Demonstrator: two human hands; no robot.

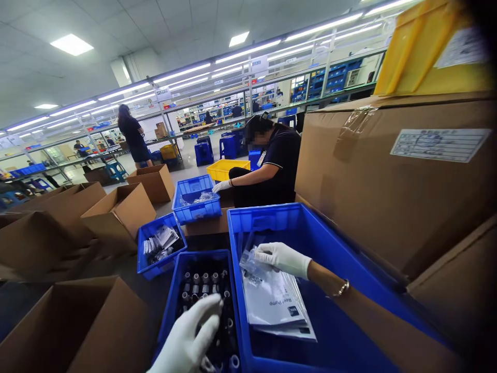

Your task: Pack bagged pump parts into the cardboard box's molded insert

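5 blue bins are counted: a large blue bin [272,220] on the right, a blue bin of dark capped parts [194,257] near left of it, a small bin of packets [144,243] behind that, a far bin [196,210] and a distant blue crate [203,153]. 1 yellow tray [222,169] is seen far off, and at least 4 open cardboard boxes at left, the nearest box [77,326] at the bottom left. 2 gloved hands are in view. The right hand [281,257] is reached into the large bin, fingers curled and pinched on a clear plastic bag [252,267], which is lifted at the far end of a stack of white manuals [274,305]. The bag is seen crumpled and see-through, with small dark contents. The left hand [194,336] is held over the capped parts, fingers loosely apart, nothing gripped. A seated person [272,166] is seen beyond.
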